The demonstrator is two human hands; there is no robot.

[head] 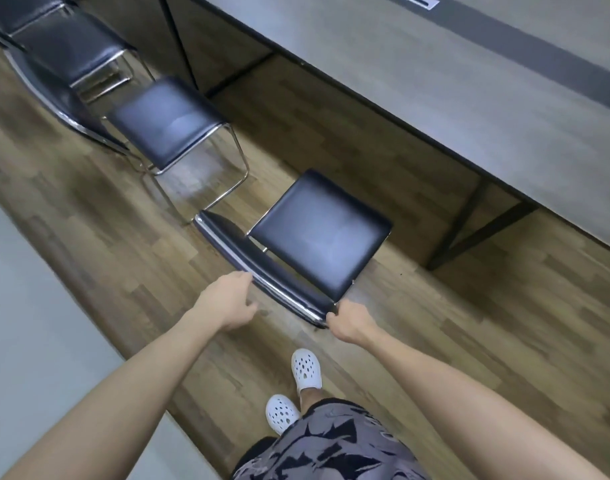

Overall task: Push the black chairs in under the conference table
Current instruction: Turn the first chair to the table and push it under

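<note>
left hand (227, 299): mine, arm stretched forward, fingertips on the top rail of the nearest chair's backrest, about mid-rail; thumb hangs off below it. Can't tell whether the fingers wrap over or just rest there.
right hand (348, 320): mine, fingers curled round the near end of that same backrest, gripping it at the corner.
nearest chair (321, 233): black padded seat, chrome-edged backrest (262, 271) towards me. It stands on the floor beside the table with the seat fully out from under the top and a strip of floor showing between them.
second chair (168, 123): to the left of the first, same kind, chrome sled frame visible, also out from under the table, near its corner.
third chair (71, 50): further left and up, black seat. There is another dark seat behind it at the frame corner, blurred.
conference table (435, 81): grey top with a dark edge, filling the upper right. A dark metal leg (470, 230) with a diagonal brace shows under it.
floor (470, 323): wood-look planks; a pale grey strip (37, 306) runs along the left.
me: white perforated clogs (307, 370), feet staggered behind the chair. Grey patterned shorts (331, 445) at the bottom edge.
</note>
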